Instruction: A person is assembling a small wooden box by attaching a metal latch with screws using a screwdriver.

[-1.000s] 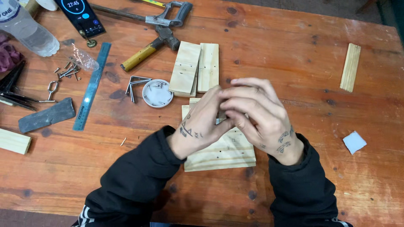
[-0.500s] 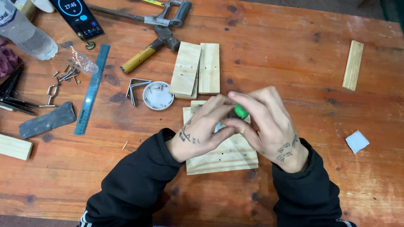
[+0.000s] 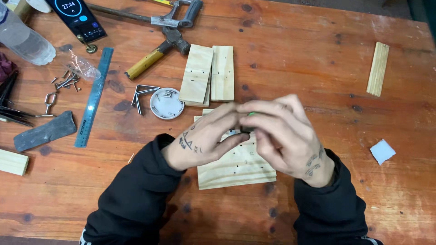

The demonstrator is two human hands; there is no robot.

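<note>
The worn reddish wooden table [image 3: 318, 68] takes up everything in view. On it, right under the person's hands, lies a pale wooden board [image 3: 236, 168] dotted with small holes. Two more pale boards [image 3: 206, 72] sit side by side just beyond it, with a hammer [image 3: 156, 52] and a metal clamp [image 3: 172, 16] further back. A blue ruler [image 3: 94, 97] lies off to the left, a narrow wood strip [image 3: 378, 69] far right. The left hand [image 3: 202, 140] and right hand [image 3: 284, 134] meet above the holed board, fingers curled together around a small green object [image 3: 250, 114], barely showing between them. A round white lid [image 3: 166, 103] of small nails sits just left of the hands.
</note>
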